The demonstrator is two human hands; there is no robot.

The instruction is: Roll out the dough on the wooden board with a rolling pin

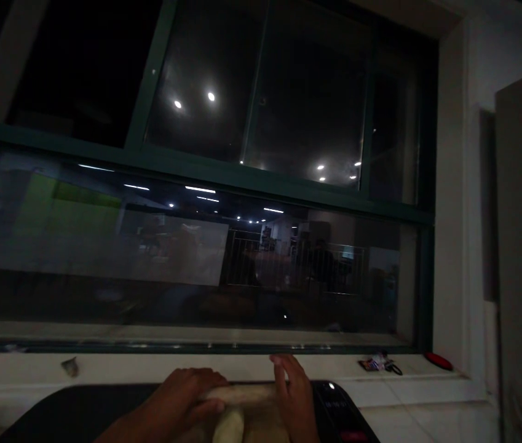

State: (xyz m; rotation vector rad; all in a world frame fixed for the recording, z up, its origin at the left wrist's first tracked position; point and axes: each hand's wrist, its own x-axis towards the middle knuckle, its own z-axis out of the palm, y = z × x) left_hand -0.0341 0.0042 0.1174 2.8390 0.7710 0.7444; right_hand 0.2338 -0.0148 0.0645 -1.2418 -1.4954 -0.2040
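At the bottom centre, a pale rod [249,394] lies crosswise between my two hands; the dim light hides its exact kind. My left hand [191,394] is closed over its left end, with the thumb on the near side. Against the right end rests my right hand [295,397], its fingers stretched forward rather than wrapped round. Just below the rod, a pale, rounded, dough-like piece [229,426] points toward me. Under these is a tan, board-like surface [264,424], cut off by the frame's lower edge.
A black tabletop [90,409] extends to both sides, with a lit phone [337,406] right of my right hand. The windowsill [122,368] behind holds a crumpled scrap [71,367], small items [378,363] and a red object [438,361]. A large dark window [196,258] stands ahead.
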